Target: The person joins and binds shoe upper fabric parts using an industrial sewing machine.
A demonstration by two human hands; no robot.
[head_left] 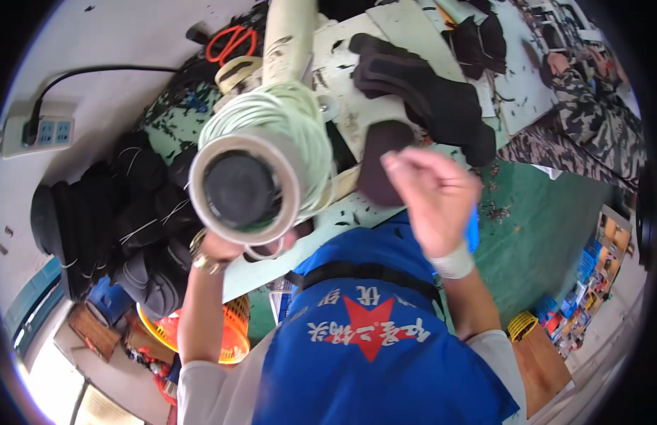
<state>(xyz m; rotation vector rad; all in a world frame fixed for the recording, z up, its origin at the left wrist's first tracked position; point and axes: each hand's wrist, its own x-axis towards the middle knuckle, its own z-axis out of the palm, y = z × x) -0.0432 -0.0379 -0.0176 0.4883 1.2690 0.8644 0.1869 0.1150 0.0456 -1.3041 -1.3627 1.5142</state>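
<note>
My right hand [438,198], with a white band at the wrist, is raised beside a dark sole-shaped pad [382,159]. Its thumb and fingers are drawn together in a pinch; what they hold, if anything, is too small to tell. A pale machine arm wound with coiled light-green cord [300,134] ends in a round cup [197,180] with a black disc inside. Behind that cup my left hand [226,246] reaches to the table edge, its fingers mostly hidden. Beyond the pad lies an overlapping row of similar dark pads [428,88].
Tied bundles of black pads [123,212] fill the left side. Orange-handled scissors [231,44] lie far left among dark scraps, near a wall socket [48,133]. An orange basket [235,329] stands below my left arm. A co-worker in camouflage clothing [598,120] sits at far right.
</note>
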